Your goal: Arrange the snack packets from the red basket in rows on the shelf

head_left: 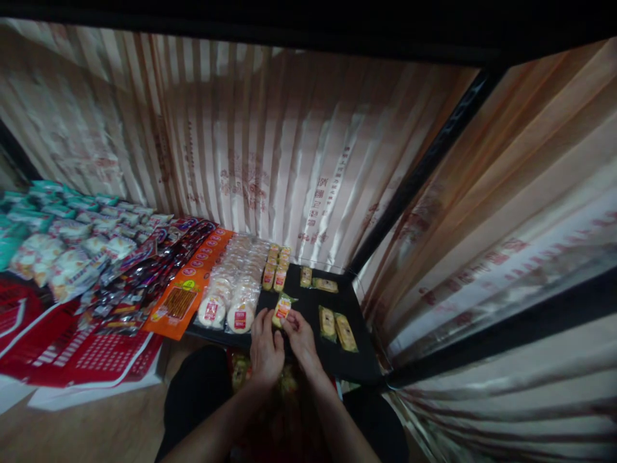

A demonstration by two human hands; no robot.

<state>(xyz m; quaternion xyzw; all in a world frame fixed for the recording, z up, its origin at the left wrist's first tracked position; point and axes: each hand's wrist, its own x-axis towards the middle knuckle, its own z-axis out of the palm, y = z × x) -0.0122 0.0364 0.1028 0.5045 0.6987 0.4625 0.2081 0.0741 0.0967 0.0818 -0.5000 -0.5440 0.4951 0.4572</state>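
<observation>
A small yellow wrapped snack packet (pixel 283 310) with an orange-and-white label stands out on the black shelf board (pixel 308 302). My right hand (pixel 301 339) pinches its lower right edge between thumb and fingers. Beside its left edge, my left hand (pixel 266 350) has its fingers stretched forward; whether its thumb touches the packet I cannot tell. Just behind are two short rows of similar yellow packets (pixel 274 269). To the right, several yellow packets (pixel 328 323) lie loose, some showing a different side.
Left of my hands run rows of round white crackers (pixel 226 299), an orange snack bag (pixel 186 296), dark red packets (pixel 144 276), and white and green bags (pixel 77 238). A red basket (pixel 96 357) stands at lower left. More packets (pixel 240 372) sit below the board. Black posts (pixel 424 161) and pleated curtain surround the shelf.
</observation>
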